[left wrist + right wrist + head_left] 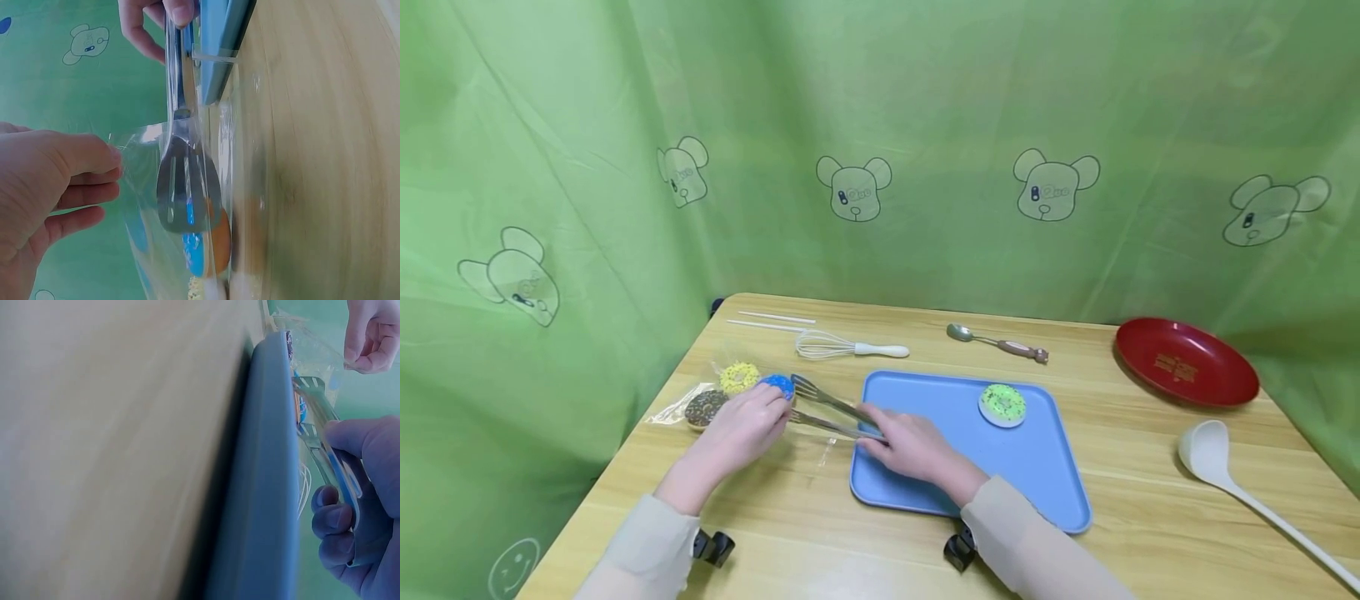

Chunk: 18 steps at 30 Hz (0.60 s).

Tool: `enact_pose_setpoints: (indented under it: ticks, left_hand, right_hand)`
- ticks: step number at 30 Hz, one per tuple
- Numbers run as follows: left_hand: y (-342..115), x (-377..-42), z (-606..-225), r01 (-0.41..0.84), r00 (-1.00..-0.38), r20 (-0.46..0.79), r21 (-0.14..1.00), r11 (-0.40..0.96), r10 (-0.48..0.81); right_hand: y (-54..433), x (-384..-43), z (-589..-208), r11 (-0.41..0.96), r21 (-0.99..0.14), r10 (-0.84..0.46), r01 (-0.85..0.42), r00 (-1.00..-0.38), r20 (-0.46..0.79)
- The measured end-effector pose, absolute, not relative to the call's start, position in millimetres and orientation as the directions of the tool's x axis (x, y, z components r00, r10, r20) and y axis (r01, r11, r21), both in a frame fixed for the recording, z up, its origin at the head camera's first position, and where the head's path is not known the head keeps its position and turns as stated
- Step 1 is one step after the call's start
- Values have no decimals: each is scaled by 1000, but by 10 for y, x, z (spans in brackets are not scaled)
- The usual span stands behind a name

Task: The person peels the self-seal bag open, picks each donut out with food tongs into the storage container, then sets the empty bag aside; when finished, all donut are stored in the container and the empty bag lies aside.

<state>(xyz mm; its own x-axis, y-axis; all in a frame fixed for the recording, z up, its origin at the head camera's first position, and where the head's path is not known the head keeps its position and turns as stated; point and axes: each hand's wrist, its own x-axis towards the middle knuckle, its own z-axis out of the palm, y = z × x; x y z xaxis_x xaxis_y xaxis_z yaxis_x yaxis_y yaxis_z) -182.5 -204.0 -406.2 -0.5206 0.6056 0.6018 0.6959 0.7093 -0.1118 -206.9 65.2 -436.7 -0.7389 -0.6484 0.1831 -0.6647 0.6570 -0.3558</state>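
Observation:
My left hand (pixel 751 427) pinches the edge of a clear plastic bag (pixel 140 140) and lifts its mouth. In the bag lie a blue doughnut (pixel 199 253), a yellow doughnut (pixel 739 377) and a dark brown one (pixel 705 408). With fingers curled round the handles, my right hand (pixel 912 446) holds metal tongs (pixel 187 181). The slotted heads of the tongs are spread apart at the bag's mouth, by the blue doughnut. A green doughnut (pixel 1002 405) sits on the blue tray (pixel 955 442), beneath and beyond my right hand.
Behind the bag lie white chopsticks (pixel 767 322) and a whisk (pixel 850 346). A spoon (pixel 1000 343) rests behind the tray. To the right are a red oval plate (pixel 1187 362) and a white ladle (pixel 1213 458). Green curtains (pixel 955 100) hang around the table (pixel 797 550).

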Motion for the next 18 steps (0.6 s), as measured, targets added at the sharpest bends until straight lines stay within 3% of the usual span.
enact_pose_setpoints:
  ticks: [18]
  left_hand:
    - [-2019,-1865,-4066,691,-520,638,-76,719,568]
  right_hand:
    - [1092,-1866,-4279,701,-367,-578,-612,-789,209]
